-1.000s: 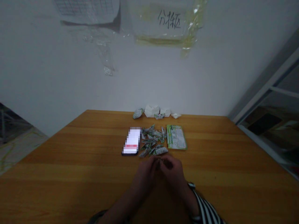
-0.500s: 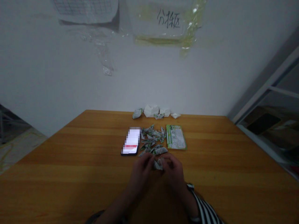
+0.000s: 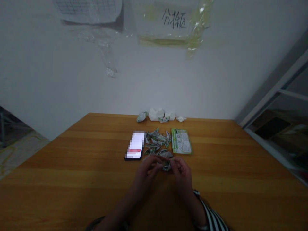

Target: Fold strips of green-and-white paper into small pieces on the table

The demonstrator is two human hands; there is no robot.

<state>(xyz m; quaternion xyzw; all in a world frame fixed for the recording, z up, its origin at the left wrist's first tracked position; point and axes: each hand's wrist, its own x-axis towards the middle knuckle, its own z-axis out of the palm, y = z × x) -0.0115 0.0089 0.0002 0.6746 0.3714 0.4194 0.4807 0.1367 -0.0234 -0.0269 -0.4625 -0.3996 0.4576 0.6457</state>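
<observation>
Between my hands is a small piece of folded printed paper, green and white, partly covered by fingers. My left hand pinches its left side, and my right hand pinches its right side. Just beyond my fingers lies a loose group of folded paper pieces in the same print, several of them pointed. The nearest folded piece sits right behind my fingertips, and my left hand hides part of the group.
A phone with a blurred screen lies left of the folded pieces. To their right is a flat stack of green printed sheets. White folded papers and a printed one stand along the wall edge of the wooden table.
My right hand has shifted slightly right, and my left fingers now reach over the top of the paper. The paper has turned and moved a little right and away from me.
</observation>
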